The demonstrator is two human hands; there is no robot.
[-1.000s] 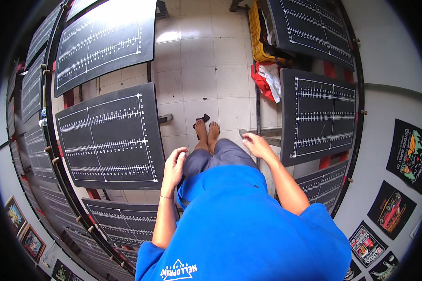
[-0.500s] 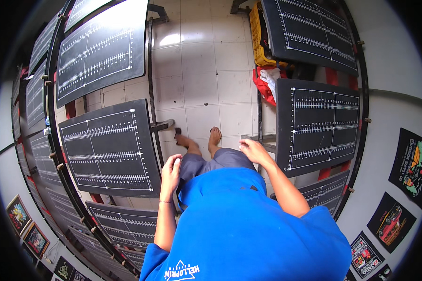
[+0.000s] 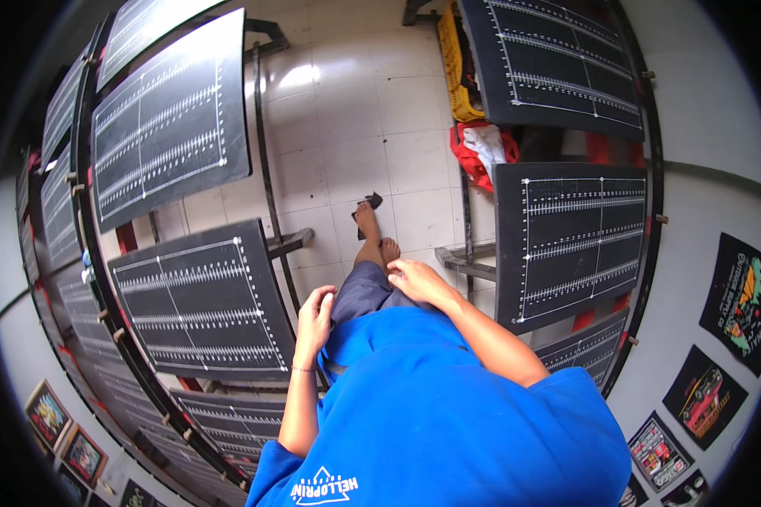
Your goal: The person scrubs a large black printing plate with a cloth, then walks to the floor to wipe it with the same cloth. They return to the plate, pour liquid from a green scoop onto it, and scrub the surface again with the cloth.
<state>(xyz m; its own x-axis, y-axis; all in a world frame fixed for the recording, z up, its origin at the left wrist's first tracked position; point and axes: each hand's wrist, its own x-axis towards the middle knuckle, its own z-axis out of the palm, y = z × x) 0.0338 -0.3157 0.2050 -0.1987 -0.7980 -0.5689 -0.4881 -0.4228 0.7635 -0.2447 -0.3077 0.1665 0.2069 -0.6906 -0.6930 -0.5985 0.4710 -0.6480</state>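
Black marked board (image 3: 201, 302) near left hand (image 3: 315, 314)

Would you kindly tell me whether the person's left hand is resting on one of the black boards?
No, the left hand shows beside the right edge of the nearest black board, without overlapping its surface.

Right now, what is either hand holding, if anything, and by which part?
Nothing that shows: the left hand is loosely curled beside the shorts, the right hand over them.
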